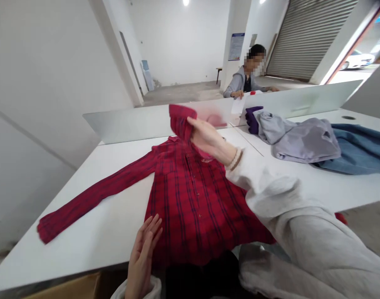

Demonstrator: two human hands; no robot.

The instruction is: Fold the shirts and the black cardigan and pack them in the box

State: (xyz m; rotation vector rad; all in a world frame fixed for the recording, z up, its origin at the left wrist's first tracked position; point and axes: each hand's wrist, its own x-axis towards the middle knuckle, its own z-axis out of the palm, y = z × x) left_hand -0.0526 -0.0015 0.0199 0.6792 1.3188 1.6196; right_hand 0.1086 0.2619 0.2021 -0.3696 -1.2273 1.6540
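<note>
Red plaid long-sleeved shirt [190, 199] lies front up on the white table [93, 232], at the side nearest the person, with its buttons showing. One sleeve is stretched flat to the left, so it lies smooth on the surface. The other sleeve is lifted: the right hand [205, 139] holds its red cuff [179, 120] in the air above the collar, and this grip is closed on the cuff, so the sleeve stays off the cloth below. The arm comes across from the right in a pale grey sleeve [289, 216]. The left hand [143, 253] has an open grip with spread fingers and holds nothing; it is just at the lower edge of the shirt, perhaps placed there to steady it. Farther right on the table, a grey fleece garment [302, 141] with a purple cuff [254, 120] lies on a blue denim garment [354, 149]. Behind a pale glass panel [130, 126], a co-worker [244, 81] sits with one hand [238, 94] on another table.
</note>
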